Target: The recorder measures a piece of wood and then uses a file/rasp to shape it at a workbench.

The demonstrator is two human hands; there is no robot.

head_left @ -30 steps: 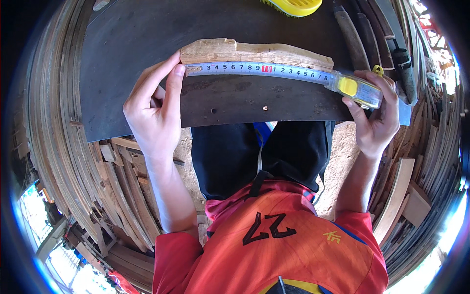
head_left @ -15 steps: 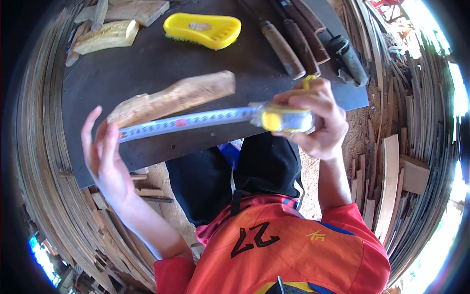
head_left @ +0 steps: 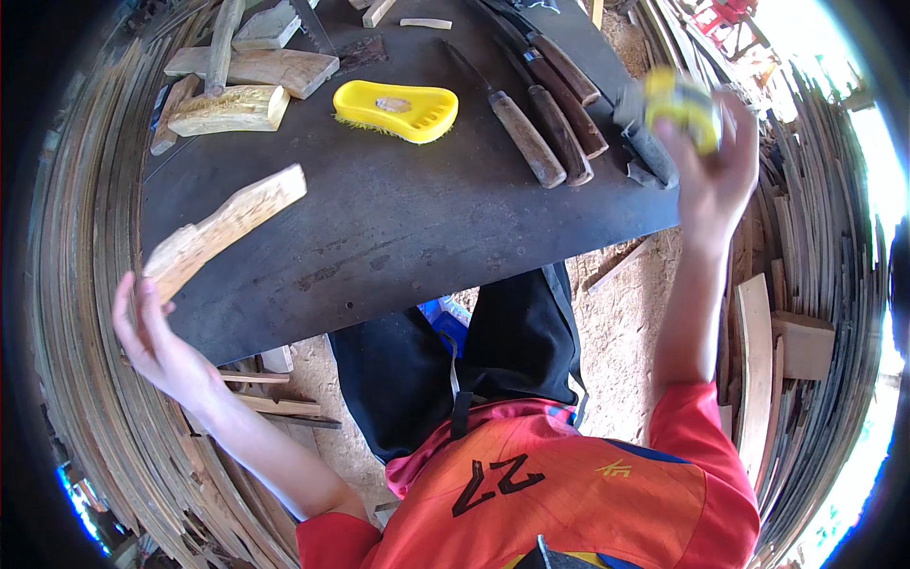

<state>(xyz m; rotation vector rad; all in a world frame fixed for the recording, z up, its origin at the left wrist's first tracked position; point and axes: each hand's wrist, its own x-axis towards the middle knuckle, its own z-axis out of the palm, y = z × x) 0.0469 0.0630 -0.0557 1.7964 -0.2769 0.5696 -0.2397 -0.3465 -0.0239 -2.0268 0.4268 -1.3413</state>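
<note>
My left hand [head_left: 156,332] grips one end of a rough-cut piece of wood [head_left: 223,226], thicker at the held end and slanting up to the right over the table's left part. At the upper right, my right hand [head_left: 716,161] is wrapped round a yellow and grey tape measure [head_left: 690,109], blurred by motion. No blade shows out of its case. Below the tape measure, at the table's right corner, lies a dark cylindrical object [head_left: 652,156]. Left of it are several wooden-handled tools [head_left: 528,139], their handles pointing toward me.
A yellow scrubbing brush [head_left: 396,109] lies bristles down on the dark table [head_left: 408,218]. Wood pieces [head_left: 251,71] are piled at its far left, with a pale carved block [head_left: 227,111] in front. Stacked wood strips [head_left: 85,237] rise on the left, and boards [head_left: 755,370] lean at the right.
The tape blade, stretched along the wood before, is back in its case. My right hand has carried the tape measure up and right; my left hand has moved the wood left and down.
</note>
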